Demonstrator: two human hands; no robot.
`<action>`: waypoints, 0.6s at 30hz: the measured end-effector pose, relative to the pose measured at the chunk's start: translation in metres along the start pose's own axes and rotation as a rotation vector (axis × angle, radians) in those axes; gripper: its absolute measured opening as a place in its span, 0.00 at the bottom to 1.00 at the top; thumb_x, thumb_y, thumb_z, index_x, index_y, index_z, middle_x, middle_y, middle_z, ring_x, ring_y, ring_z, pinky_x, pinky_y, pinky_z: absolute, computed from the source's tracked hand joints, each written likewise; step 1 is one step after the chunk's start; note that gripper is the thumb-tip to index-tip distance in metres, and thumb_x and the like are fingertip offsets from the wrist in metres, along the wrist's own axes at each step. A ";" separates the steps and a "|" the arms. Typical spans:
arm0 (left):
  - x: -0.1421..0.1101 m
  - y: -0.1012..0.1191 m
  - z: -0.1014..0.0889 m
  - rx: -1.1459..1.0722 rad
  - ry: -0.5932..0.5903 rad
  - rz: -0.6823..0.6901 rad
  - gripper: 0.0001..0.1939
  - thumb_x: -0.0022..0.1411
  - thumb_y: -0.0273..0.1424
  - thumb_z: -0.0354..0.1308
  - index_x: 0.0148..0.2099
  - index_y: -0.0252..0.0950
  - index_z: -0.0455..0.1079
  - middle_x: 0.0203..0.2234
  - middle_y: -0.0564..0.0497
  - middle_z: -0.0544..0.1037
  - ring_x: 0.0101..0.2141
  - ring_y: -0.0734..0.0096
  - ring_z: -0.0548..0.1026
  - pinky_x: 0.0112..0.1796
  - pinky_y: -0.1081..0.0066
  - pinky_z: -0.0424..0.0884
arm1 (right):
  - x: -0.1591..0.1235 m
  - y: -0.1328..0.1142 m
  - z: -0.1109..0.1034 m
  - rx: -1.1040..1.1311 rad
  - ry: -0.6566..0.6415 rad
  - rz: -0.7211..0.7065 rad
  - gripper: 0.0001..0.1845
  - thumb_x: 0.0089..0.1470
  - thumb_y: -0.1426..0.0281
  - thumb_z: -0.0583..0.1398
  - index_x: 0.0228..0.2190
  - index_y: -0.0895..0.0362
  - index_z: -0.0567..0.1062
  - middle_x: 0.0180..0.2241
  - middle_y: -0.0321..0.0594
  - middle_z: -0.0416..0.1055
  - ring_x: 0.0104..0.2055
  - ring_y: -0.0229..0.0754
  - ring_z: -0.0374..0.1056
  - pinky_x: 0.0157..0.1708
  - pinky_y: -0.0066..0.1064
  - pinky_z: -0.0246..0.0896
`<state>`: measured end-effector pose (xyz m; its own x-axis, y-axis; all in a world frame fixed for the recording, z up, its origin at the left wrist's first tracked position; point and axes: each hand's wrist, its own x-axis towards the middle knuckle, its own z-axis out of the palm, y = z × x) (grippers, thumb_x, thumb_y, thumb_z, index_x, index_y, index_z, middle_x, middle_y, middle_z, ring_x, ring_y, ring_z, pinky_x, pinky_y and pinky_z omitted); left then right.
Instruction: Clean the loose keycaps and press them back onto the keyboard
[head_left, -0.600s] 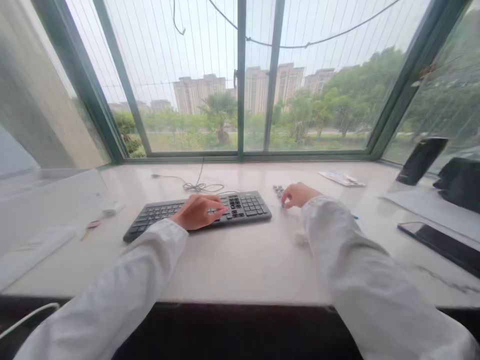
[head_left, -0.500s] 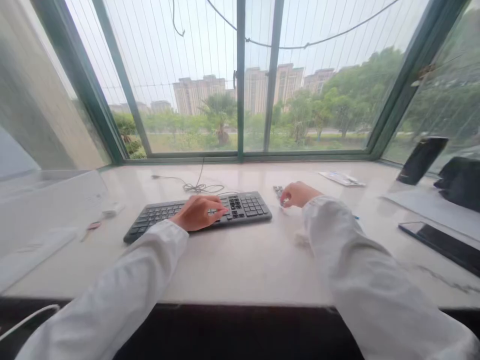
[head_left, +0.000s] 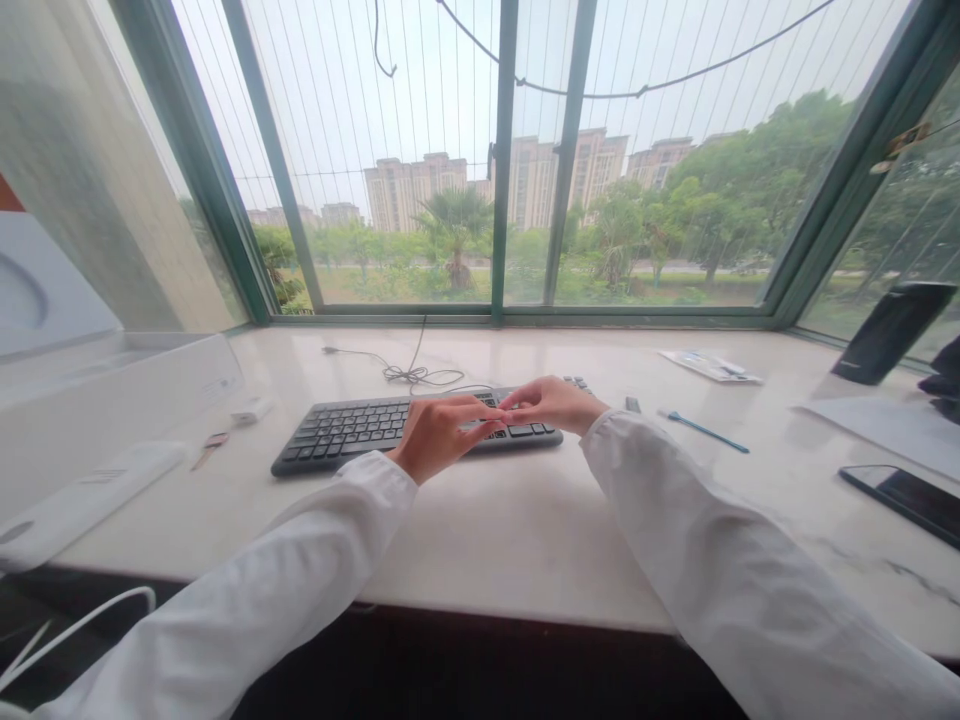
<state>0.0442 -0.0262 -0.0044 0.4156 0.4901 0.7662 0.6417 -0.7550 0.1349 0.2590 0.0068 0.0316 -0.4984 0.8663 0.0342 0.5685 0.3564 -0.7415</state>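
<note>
A black keyboard (head_left: 345,428) lies on the white marble-patterned tabletop, its right part partly covered by my hands. Above it, the fingertips of my left hand (head_left: 439,432) and my right hand (head_left: 556,404) meet in a pinch. Whatever is between them is too small or too hidden to make out. Several small loose keycaps (head_left: 579,382) rest just beyond my right hand. Near my right cuff lie a small grey piece (head_left: 632,404) and a thin blue stick-like brush (head_left: 709,432).
A coiled cable (head_left: 411,375) lies behind the keyboard. On the right are a flat packet (head_left: 709,366), a phone (head_left: 904,498), a white sheet (head_left: 877,425) and a black upright object (head_left: 892,330). A white power strip (head_left: 97,500) and a small brownish-pink item (head_left: 212,443) are on the left.
My right hand has moved left from beside the loose keycaps to my left hand, and their fingertips now meet over the keyboard. The view has shifted slightly left.
</note>
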 end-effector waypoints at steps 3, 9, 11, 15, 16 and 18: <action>0.000 -0.003 -0.001 -0.024 0.020 0.005 0.10 0.61 0.41 0.59 0.40 0.46 0.79 0.32 0.57 0.82 0.30 0.78 0.78 0.30 0.78 0.67 | -0.002 -0.003 -0.001 0.038 0.006 0.028 0.26 0.38 0.49 0.66 0.34 0.55 0.83 0.28 0.38 0.76 0.34 0.42 0.66 0.34 0.30 0.55; 0.001 0.000 -0.003 -0.009 0.031 -0.022 0.11 0.61 0.42 0.59 0.41 0.46 0.79 0.33 0.58 0.82 0.29 0.78 0.78 0.29 0.78 0.67 | -0.004 -0.006 0.000 0.020 -0.011 0.022 0.27 0.41 0.49 0.65 0.37 0.55 0.82 0.28 0.37 0.76 0.34 0.40 0.66 0.33 0.29 0.55; 0.001 0.002 -0.003 -0.002 0.020 -0.030 0.11 0.61 0.42 0.59 0.41 0.46 0.79 0.33 0.58 0.82 0.28 0.78 0.77 0.28 0.78 0.67 | -0.003 -0.008 0.001 -0.015 -0.009 0.021 0.28 0.41 0.48 0.64 0.37 0.55 0.82 0.27 0.37 0.75 0.32 0.39 0.65 0.31 0.29 0.54; 0.001 0.001 -0.004 -0.001 -0.003 -0.054 0.11 0.60 0.41 0.60 0.40 0.45 0.79 0.33 0.58 0.82 0.26 0.78 0.77 0.28 0.77 0.67 | -0.012 -0.015 -0.009 -0.198 0.002 0.036 0.28 0.40 0.47 0.64 0.36 0.55 0.81 0.26 0.37 0.73 0.30 0.39 0.64 0.29 0.29 0.54; 0.002 0.000 -0.004 0.000 -0.008 -0.069 0.10 0.60 0.41 0.60 0.39 0.44 0.79 0.33 0.59 0.82 0.26 0.78 0.76 0.28 0.77 0.67 | -0.018 -0.016 -0.016 -0.270 -0.004 0.048 0.27 0.39 0.48 0.64 0.34 0.55 0.81 0.27 0.37 0.73 0.30 0.40 0.65 0.29 0.29 0.54; 0.002 -0.002 -0.005 -0.002 -0.023 -0.101 0.09 0.59 0.39 0.61 0.38 0.44 0.79 0.32 0.59 0.82 0.25 0.78 0.76 0.29 0.77 0.67 | -0.035 -0.016 -0.034 -0.419 -0.067 0.107 0.23 0.37 0.50 0.66 0.30 0.55 0.80 0.30 0.39 0.74 0.32 0.42 0.67 0.31 0.30 0.57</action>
<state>0.0404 -0.0258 -0.0003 0.3638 0.5739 0.7337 0.6800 -0.7019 0.2119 0.2889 -0.0172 0.0651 -0.4554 0.8865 -0.0819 0.8291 0.3888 -0.4018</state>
